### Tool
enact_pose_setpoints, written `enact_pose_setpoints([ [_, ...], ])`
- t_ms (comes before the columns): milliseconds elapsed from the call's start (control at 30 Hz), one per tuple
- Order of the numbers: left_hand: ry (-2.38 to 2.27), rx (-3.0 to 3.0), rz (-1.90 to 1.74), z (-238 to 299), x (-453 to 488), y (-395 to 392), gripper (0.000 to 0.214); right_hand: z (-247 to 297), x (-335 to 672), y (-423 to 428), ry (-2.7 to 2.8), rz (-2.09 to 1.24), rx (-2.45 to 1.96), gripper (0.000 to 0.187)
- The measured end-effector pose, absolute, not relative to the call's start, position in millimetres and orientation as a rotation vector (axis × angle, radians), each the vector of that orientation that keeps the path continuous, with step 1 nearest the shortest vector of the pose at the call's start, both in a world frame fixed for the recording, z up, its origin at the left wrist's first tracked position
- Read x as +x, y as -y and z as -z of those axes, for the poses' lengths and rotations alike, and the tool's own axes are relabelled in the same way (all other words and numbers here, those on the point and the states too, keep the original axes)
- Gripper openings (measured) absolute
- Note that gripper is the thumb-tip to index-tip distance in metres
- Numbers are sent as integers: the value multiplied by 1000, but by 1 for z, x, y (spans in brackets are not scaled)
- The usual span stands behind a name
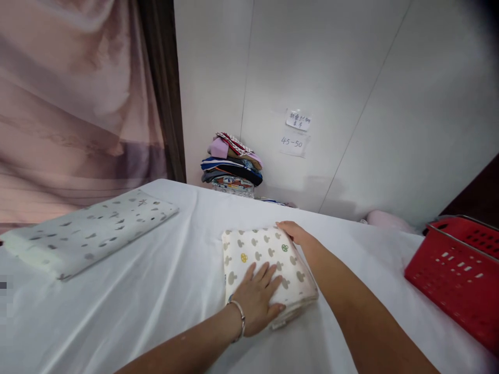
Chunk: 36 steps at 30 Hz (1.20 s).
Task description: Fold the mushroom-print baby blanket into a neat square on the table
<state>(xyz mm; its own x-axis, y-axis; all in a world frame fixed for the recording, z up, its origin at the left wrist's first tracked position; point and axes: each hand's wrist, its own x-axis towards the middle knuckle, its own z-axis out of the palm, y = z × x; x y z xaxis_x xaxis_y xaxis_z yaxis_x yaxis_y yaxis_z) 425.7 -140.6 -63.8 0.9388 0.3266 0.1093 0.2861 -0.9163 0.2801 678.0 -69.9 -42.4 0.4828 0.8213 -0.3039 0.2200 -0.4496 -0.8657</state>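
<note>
A folded cream cloth with a mushroom print lies on the white sheet in the middle of the table. My left hand rests flat on its near part, fingers stretched out, a bracelet at the wrist. My right hand touches the cloth's far right corner, its fingers curled over the edge. Neither hand lifts the cloth.
A folded white cloth with grey spots lies at the left. A red plastic basket stands at the right edge. A stack of folded clothes sits against the white wall, near a paper note. A pink curtain hangs at left.
</note>
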Motion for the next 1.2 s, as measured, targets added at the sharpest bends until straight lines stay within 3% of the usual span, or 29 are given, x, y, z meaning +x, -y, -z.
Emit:
enact_pose_setpoints([
  [367,-459,2819,-230,66,426,142,61,66,684,53,1098,-513,-2109,31],
  [600,-444,2812,-249,69,428,141,61,60,659,105,1478,-327,-2060,54],
  [700,-454,2816,-221,67,429,141,60,67,647,123,1671,-425,-2041,59],
  [800,-457,2814,-269,63,425,142,57,65,643,131,1473,-556,-2052,59],
  [967,-800,2690,-676,66,409,139,44,56,645,163,1220,-622,-2079,63],
  [1100,-1366,2238,-770,72,398,131,56,58,645,203,1079,-709,-2059,71],
  [1200,-1473,1958,-663,70,396,124,66,55,643,222,974,-747,-2069,76],
])
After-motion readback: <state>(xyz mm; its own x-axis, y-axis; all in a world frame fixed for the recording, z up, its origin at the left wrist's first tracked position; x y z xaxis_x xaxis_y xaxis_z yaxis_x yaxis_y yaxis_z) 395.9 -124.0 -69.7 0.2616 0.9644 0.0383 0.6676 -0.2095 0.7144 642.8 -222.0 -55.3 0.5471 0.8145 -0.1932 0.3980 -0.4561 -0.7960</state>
